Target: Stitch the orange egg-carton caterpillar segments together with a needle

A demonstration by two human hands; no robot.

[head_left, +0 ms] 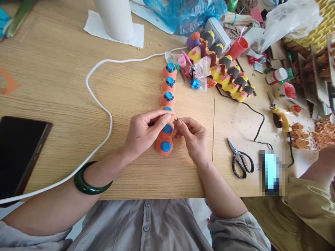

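Note:
A row of orange painted egg-carton bumps (164, 145) lies lengthwise on the table before me, each visible bump bearing a blue disc. On the three far bumps, small black curled strips sit on the blue. My left hand (149, 129) rests across the row from the left, thumb and forefinger closed at its fourth and fifth bumps and partly covering them. Just right of the row, my right hand (191, 134) pinches a tiny black strip (176, 120) between thumb and forefinger. Its other fingers are curled in.
Black-handled scissors (242, 162) lie at right, near a yellow glue gun (281, 116) and a co-worker's arm (320, 167). A white cable (111, 120) loops at left beside a dark tablet (22, 150). Painted egg-carton strips (230, 78) and a white roll (116, 19) stand farther back.

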